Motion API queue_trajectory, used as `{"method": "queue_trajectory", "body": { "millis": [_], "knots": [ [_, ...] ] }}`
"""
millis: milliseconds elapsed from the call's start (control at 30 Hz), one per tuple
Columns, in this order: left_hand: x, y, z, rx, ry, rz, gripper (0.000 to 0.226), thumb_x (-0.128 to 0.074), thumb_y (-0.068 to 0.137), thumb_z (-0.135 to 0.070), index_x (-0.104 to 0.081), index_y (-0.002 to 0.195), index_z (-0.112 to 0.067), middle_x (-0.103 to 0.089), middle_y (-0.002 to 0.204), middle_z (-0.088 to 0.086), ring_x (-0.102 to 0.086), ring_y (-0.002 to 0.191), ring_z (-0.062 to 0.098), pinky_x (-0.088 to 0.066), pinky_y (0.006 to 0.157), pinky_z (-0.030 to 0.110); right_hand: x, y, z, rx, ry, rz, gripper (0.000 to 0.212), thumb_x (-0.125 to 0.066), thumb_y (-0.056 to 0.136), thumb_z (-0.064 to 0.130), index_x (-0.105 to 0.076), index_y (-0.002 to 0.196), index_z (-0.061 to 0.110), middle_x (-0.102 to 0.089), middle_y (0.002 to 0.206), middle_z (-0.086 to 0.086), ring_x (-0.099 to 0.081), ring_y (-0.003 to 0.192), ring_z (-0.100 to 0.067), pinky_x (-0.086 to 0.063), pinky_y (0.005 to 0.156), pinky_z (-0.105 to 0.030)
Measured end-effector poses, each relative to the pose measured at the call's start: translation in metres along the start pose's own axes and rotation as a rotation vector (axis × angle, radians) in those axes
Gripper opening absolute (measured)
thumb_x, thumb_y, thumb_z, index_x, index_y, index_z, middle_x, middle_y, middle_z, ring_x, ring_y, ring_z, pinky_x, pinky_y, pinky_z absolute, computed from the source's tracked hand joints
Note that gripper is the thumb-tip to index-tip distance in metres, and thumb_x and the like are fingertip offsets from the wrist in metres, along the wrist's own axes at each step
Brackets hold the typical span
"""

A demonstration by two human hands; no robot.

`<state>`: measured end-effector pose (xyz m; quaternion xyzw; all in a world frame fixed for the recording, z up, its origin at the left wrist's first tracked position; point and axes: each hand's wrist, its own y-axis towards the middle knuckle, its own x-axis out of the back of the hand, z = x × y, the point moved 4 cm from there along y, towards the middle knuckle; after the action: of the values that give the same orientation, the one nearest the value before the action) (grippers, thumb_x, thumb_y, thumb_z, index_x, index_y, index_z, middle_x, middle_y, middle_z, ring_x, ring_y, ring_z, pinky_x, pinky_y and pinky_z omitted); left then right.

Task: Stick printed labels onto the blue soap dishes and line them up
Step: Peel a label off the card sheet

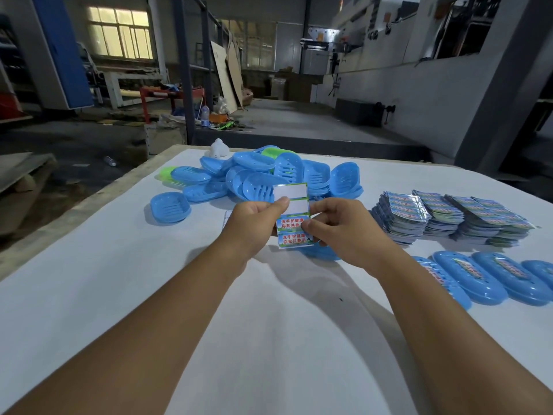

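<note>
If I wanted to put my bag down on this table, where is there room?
The bare white table near the person, between the forearms and to their left, is free. So is the far right corner behind the label stacks. It is crowded at the pile of soap dishes and the labelled row.

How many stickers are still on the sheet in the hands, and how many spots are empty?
Printed stickers still on the sheet: 2
Empty white spots: 2
Total: 4
</note>
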<state>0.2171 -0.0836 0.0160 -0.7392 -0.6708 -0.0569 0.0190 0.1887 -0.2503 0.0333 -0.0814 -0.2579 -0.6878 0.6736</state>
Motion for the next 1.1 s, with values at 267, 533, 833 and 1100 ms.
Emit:
{"method": "queue_trajectory", "body": {
  "millis": [267, 533, 833, 1100],
  "knots": [
    [-0.003, -0.004, 0.000, -0.022, -0.029, -0.014, 0.028, -0.065, 0.095, -0.038, -0.078, 0.087, -0.014, -0.077, 0.073, -0.006, -0.071, 0.061, 0.003, -0.046, 0.046, 0.010, -0.003, 0.003, 0.000, 0.008, 0.028, 0.012, 0.009, -0.071, 0.094, 0.014, -0.067, 0.092, 0.022, -0.076, 0.072, 0.005, -0.068, 0.061, 0.000, -0.048, 0.054, -0.011],
    [-0.009, -0.006, -0.002, -0.008, -0.068, -0.004, 0.024, -0.065, 0.095, -0.034, -0.075, 0.085, -0.015, -0.076, 0.070, -0.004, -0.071, 0.058, 0.006, -0.048, 0.046, 0.015, -0.002, -0.003, 0.003, 0.034, 0.071, 0.006, 0.010, -0.069, 0.094, 0.010, -0.067, 0.093, 0.019, -0.076, 0.069, 0.005, -0.065, 0.056, 0.000, -0.047, 0.052, -0.011],
    [-0.012, -0.008, -0.003, 0.029, -0.082, 0.061, 0.035, -0.057, 0.097, -0.043, -0.077, 0.092, -0.015, -0.078, 0.080, 0.000, -0.075, 0.070, 0.012, -0.057, 0.060, 0.023, -0.001, -0.006, 0.001, 0.015, 0.074, -0.017, 0.020, -0.070, 0.094, 0.010, -0.063, 0.090, 0.028, -0.074, 0.066, 0.013, -0.066, 0.055, 0.004, -0.046, 0.051, -0.008],
    [-0.008, -0.004, -0.004, -0.010, -0.084, 0.009, 0.029, -0.051, 0.096, -0.024, -0.071, 0.077, -0.016, -0.074, 0.066, -0.003, -0.064, 0.050, 0.001, -0.038, 0.039, 0.009, 0.004, -0.007, -0.004, -0.010, 0.062, -0.080, 0.020, -0.072, 0.092, 0.012, -0.063, 0.091, 0.030, -0.075, 0.068, 0.007, -0.064, 0.054, 0.001, -0.046, 0.050, -0.010]
  ]
}}
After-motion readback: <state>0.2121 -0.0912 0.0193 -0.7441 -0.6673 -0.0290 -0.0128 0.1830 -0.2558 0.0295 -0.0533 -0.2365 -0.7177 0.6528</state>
